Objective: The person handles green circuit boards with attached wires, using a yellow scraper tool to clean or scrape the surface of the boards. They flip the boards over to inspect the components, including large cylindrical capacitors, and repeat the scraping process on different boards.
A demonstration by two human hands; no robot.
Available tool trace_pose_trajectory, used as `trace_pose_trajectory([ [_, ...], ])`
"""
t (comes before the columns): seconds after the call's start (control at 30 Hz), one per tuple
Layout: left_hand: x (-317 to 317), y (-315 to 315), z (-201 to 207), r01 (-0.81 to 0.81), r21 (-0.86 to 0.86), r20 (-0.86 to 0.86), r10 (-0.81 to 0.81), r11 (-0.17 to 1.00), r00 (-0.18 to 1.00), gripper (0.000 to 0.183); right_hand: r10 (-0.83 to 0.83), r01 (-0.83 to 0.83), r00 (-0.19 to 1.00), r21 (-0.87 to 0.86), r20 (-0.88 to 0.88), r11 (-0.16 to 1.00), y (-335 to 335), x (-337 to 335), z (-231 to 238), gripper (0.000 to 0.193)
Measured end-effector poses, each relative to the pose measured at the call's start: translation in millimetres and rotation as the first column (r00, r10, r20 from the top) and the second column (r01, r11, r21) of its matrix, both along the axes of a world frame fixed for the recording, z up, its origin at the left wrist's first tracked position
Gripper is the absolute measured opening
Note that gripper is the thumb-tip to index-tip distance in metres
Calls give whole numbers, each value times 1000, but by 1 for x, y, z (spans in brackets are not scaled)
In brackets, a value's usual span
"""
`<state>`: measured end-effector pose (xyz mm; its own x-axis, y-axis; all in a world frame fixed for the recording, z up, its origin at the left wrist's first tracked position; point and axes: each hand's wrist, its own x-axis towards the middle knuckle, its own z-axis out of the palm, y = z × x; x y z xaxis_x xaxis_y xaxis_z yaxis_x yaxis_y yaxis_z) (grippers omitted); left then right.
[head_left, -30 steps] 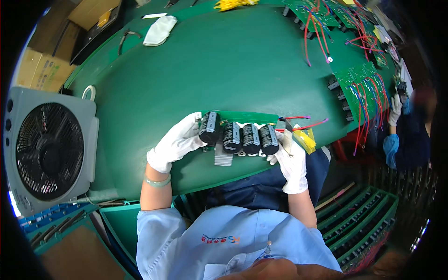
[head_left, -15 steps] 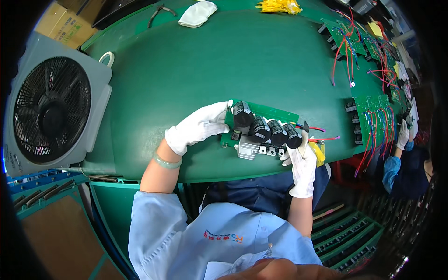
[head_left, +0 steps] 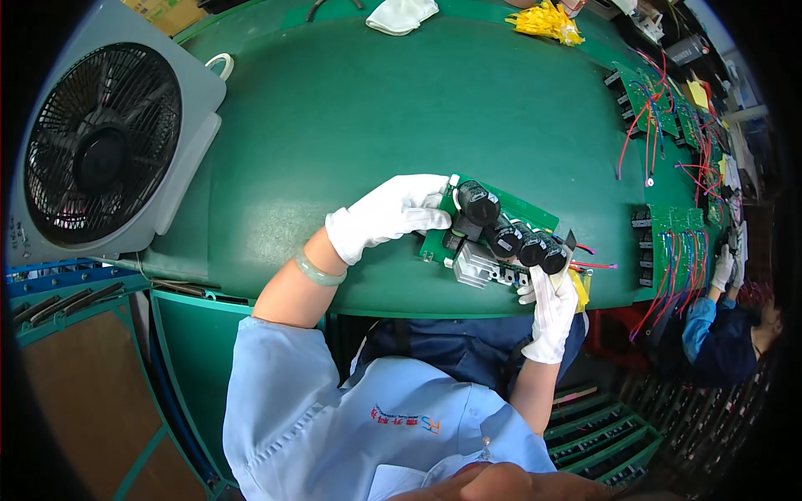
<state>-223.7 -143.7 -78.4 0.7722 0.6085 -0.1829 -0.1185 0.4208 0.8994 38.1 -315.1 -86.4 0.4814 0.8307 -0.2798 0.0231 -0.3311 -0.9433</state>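
The left hand [head_left: 391,219], gloved, pinches the left end of the circuit board [head_left: 530,213] between thumb and fingers. A sound grip belongs on the bare edge, off the black cylinders [head_left: 479,203] and with no pressure on the metal fins [head_left: 476,265]. The right hand [head_left: 553,307], gloved, is curled round the near right corner; its finger contact is partly hidden. It should share the weight evenly and leave the red wires [head_left: 597,265] unstrained.

Position: the board lies right of the left hand and mostly beyond the right, slanting toward the person at its right end, just inside the near edge of the worktop [head_left: 376,125]. Contact with the worktop cannot be confirmed.
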Motion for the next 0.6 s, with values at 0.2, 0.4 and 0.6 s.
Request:
trace_pose_trajectory([
  [0.2, 0, -8, 22, 86, 300, 81, -115, 950, 990, 40, -154, 85, 974, 357, 168, 930, -7, 1, -8, 20],
  [0.4, 16, 3, 29, -5, 942, 16, -32, 334, 999, 23, -170, -73, 937, 650, 304, 756, -4, 3, -21, 19],
  [0.6, 23, -4, 12, -217, 753, 111, 205, 621, 972, 27, -2, -389, 589, 285, 808, 876, -19, 19, 12, 19],
])
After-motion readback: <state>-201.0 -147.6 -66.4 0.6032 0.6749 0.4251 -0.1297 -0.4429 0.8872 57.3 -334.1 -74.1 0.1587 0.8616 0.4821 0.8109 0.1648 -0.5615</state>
